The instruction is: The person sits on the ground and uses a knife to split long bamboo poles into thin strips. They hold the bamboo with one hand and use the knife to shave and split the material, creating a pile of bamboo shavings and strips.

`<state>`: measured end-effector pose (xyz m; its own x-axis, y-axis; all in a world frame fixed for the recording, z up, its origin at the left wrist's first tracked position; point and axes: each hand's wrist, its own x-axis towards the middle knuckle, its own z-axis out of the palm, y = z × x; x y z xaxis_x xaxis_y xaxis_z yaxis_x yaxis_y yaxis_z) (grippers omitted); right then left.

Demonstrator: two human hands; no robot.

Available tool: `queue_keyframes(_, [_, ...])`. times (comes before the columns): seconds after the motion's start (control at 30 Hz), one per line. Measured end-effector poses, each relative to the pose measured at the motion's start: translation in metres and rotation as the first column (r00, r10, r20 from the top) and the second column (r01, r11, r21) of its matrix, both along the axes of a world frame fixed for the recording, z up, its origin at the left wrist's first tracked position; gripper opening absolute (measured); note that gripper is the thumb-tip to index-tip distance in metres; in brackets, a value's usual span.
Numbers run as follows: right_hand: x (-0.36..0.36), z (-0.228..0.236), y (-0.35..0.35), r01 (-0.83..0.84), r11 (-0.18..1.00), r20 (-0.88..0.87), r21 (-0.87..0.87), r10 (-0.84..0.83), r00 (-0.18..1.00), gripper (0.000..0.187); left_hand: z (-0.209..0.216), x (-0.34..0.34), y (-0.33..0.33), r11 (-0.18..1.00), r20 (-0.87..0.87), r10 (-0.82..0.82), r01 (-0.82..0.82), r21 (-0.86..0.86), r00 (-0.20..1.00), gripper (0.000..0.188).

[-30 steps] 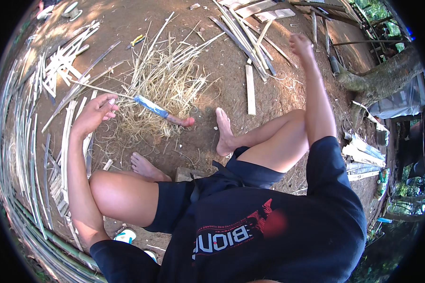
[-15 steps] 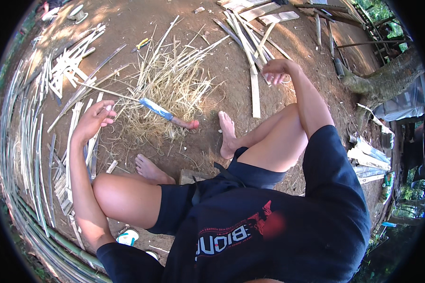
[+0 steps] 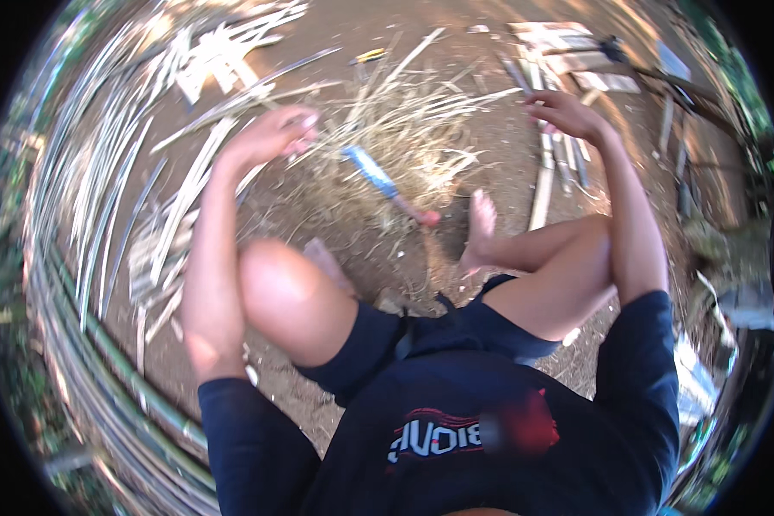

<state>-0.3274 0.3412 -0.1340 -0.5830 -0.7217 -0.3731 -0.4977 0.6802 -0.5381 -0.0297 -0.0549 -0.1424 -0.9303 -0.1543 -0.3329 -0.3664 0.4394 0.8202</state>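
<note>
Above the ground, at the left, my left hand (image 3: pixel 271 138) hangs in the air with loosely bent fingers and nothing visible in it. My right hand (image 3: pixel 568 116) is raised on the other side, fingers bent and apart, also without anything visible in it. Between them on the ground is a heap of thin pale shavings (image 3: pixel 404 129). Across its near side lies a long tool, blue and white at one end (image 3: pixel 371 172), with a brownish shaft and a red knob; its kind cannot be made out. Neither hand touches it. The picture is smeared by motion.
Split pale strips (image 3: pixel 189 185) and long green bamboo poles (image 3: pixel 138 391) lie along the left. A yellow-and-black hand tool (image 3: pixel 368 56) rests beyond the shavings. Flat slats (image 3: pixel 543 185) and boards (image 3: pixel 568 39) lie at the far right. My bare feet (image 3: pixel 482 225) flank the near ground.
The view has swung, so the ground things appear farther right. My left hand has come nearer the shavings and sits higher in the picture. Both hands remain without anything visible in them.
</note>
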Motion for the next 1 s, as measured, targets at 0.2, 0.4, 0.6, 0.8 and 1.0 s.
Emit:
queue_keyframes(0.2, [-0.005, -0.041, -0.037, -0.11, 0.991, 0.145, 0.072, 0.099, 0.985, 0.046, 0.007, 0.039, -0.04, 0.962, -0.219, 0.273, -0.269, 0.051, 0.937, 0.04])
queue_keyframes(0.4, [-0.048, -0.123, -0.11, -0.174, 0.968, 0.126, 0.179, 0.153, 0.98, 0.041, -0.068, 0.144, -0.078, 0.657, -0.129, 0.754, -0.743, 0.13, 0.644, 0.049])
queue_keyframes(0.6, [-0.014, -0.136, -0.181, -0.304, 0.95, 0.013, 0.074, 0.304, 0.953, 0.038, -0.272, 0.306, -0.01, 0.761, 0.586, 0.585, -0.629, -0.159, 0.56, 0.052])
queue_keyframes(0.8, [0.034, -0.078, -0.218, -0.466, 0.876, 0.188, 0.125, 0.44, 0.878, 0.041, -0.334, 0.276, 0.104, 0.679, 0.671, 0.608, -0.716, -0.162, 0.425, 0.053])
queue_keyframes(1.0, [0.063, -0.083, -0.219, -0.666, 0.746, 0.139, 0.021, 0.658, 0.741, 0.041, -0.34, 0.237, 0.122, 0.628, 0.617, 0.652, -0.77, -0.113, 0.441, 0.054])
